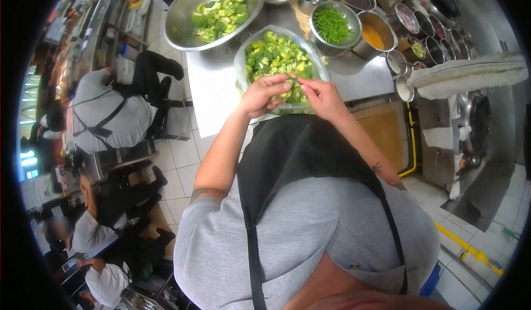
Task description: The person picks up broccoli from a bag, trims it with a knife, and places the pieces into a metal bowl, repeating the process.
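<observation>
Over the near edge of a clear plastic bag point(241, 69) full of cut broccoli point(276, 55), my two hands meet. My left hand point(266, 94) is closed around a small green piece, seemingly a broccoli floret. The fingers of my right hand point(322, 97) are pinched together at the same piece's upper end, close to my left fingertips. Past the bag, at the upper left, a large steel colander point(180, 25) holds more broccoli florets point(221, 16).
Right of the colander stand a bowl of green strips point(332, 26), a pot of orange liquid point(376, 36) and several small containers. A long cloth-covered object point(470, 76) juts in at the right. Several people are at the left, one seated point(110, 110).
</observation>
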Demonstrator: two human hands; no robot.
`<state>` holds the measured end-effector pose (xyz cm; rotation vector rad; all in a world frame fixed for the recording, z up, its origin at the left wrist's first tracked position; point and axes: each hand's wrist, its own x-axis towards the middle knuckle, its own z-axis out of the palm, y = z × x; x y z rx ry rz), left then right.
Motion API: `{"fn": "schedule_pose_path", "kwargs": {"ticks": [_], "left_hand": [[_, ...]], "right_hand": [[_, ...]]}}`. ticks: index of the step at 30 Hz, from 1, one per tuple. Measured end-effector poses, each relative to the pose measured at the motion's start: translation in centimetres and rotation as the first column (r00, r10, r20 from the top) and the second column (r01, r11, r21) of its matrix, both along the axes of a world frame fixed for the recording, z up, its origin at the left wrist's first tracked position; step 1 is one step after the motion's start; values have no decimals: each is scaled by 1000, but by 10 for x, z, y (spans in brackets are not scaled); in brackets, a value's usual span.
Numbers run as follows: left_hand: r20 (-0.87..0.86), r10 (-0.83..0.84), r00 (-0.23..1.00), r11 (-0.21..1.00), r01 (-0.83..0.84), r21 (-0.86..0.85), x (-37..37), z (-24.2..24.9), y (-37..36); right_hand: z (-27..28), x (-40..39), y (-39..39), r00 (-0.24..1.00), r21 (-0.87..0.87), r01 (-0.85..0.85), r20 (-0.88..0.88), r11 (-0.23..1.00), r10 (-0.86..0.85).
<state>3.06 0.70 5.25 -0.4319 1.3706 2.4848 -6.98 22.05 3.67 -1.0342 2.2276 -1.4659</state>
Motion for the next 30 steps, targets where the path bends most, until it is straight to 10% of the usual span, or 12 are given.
{"fn": "schedule_pose_path", "kwargs": {"ticks": [1,6,9,13,14,16,23,27,30], "left_hand": [[11,-13,1000,998,12,56,1,1,-2],[-202,145,968,589,-249,-769,-33,17,-65],[-268,430,862,559,-487,-671,-56,66,-106],[-490,201,848,-72,-486,-871,-67,75,-123],[-480,167,861,-59,-477,-877,-67,69,-114],[-246,143,959,368,-282,-886,-64,54,-90],[258,-84,962,-7,259,-966,-40,-42,-27],[60,22,998,350,49,-935,-23,-29,-37],[-5,13,1000,867,-14,-499,-11,-15,-33]], "right_hand": [[-7,-1,0,999,-4,13,50,1000,-12],[-18,-4,4,978,165,-12,207,986,-23],[1,2,2,923,151,-24,383,988,-36],[13,6,1,826,101,15,559,995,-69],[12,4,2,829,81,15,556,997,-58],[4,-1,5,833,46,20,551,999,-42],[-10,-2,9,832,40,-30,554,999,3],[-17,2,10,871,26,-10,491,1000,-4],[-15,5,6,940,15,-49,338,999,41]]}}
